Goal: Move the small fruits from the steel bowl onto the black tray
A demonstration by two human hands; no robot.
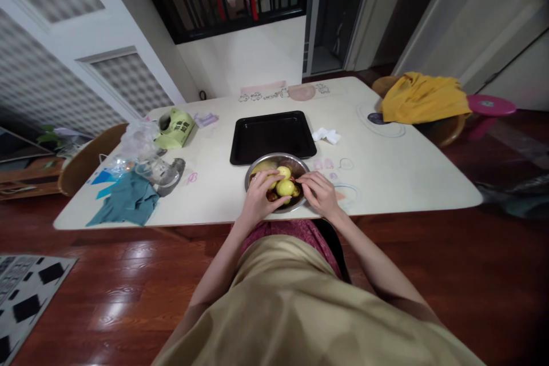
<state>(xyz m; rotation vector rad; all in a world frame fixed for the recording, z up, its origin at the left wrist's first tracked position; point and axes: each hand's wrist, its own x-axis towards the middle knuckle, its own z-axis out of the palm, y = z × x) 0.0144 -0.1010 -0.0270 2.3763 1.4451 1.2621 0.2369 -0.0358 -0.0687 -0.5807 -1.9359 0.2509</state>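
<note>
As fingers (309, 181) flank them, yellow rounds (285, 187), perhaps fruit, in bowl (299, 167)

Room right of bowl (299, 168), black tray (272, 137) beyond

Barely legible: printing on a green packet (180, 130)
Printed in two short lines of dark characters, apparently Chinese, too small to read surely; outlined on the table (210, 183), along the far edge, in marks perhaps lettering, perhaps drawing; patterned on the rug (34, 291) in letter-like shapes, likewise unreadable.
</note>
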